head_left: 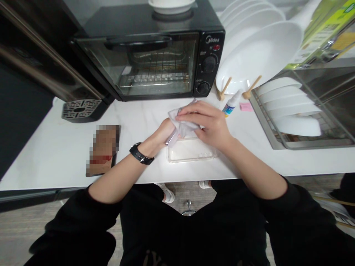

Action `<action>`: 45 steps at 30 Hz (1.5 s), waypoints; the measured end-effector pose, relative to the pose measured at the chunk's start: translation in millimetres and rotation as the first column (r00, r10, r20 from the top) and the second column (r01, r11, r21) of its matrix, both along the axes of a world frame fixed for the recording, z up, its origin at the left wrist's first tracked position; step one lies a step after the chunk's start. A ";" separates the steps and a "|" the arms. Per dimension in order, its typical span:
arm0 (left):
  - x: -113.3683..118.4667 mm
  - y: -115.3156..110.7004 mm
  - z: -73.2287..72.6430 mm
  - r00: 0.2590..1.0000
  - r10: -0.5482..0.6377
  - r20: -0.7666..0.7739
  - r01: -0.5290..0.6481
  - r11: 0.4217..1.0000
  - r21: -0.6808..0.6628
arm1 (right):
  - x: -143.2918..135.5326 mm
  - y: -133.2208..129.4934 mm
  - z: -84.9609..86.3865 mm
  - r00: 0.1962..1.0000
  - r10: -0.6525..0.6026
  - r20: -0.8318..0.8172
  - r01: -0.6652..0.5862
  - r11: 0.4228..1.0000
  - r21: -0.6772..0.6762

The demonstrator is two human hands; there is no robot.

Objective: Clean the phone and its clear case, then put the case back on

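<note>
My left hand [164, 133], a black watch at its wrist, is closed around a phone [170, 138] whose thin edge shows; the rest lies behind the cloth and fingers. A pale thin cloth [186, 127] is spread over the phone. My right hand [208, 120] grips this cloth and presses it on the phone with bent fingers. Just below both hands, a clear phone case [191, 152] lies on the white counter [144, 171]. Beyond my right hand stands a small white spray bottle [232, 104] with a blue label, beside a pink block [245, 107].
A black toaster oven [155, 66] stands at the back. White plates [260, 55] lean in a wooden rack behind the bottle. On the right, a sink basket [330, 138] holds white bowls [299, 125]. A dark-edged flat device [102, 149], its face blurred out, lies left.
</note>
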State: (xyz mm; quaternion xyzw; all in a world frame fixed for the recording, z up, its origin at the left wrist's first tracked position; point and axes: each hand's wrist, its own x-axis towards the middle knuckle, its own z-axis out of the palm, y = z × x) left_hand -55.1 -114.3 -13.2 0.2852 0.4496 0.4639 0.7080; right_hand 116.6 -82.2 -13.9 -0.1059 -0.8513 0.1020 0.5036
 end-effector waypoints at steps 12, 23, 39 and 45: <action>0.9 -15.2 32.2 0.991 -0.129 0.015 0.128 0.990 0.065 | 11.0 17.7 -3.0 0.938 -0.318 -0.140 0.270 0.921 -0.280; 1.8 -4.5 13.0 0.999 0.006 -0.035 -0.003 0.997 0.077 | -1.3 -6.1 3.7 0.991 -0.103 -0.090 0.094 0.990 -0.105; -1.0 -6.1 16.4 0.996 0.082 -0.039 -0.066 0.950 0.305 | -10.1 -18.2 1.0 0.998 0.049 0.031 -0.051 0.997 0.066; 1.8 -5.3 16.2 0.997 -0.042 -0.067 0.046 0.998 0.051 | 7.0 3.2 6.1 0.967 -0.247 -0.061 0.239 0.964 -0.120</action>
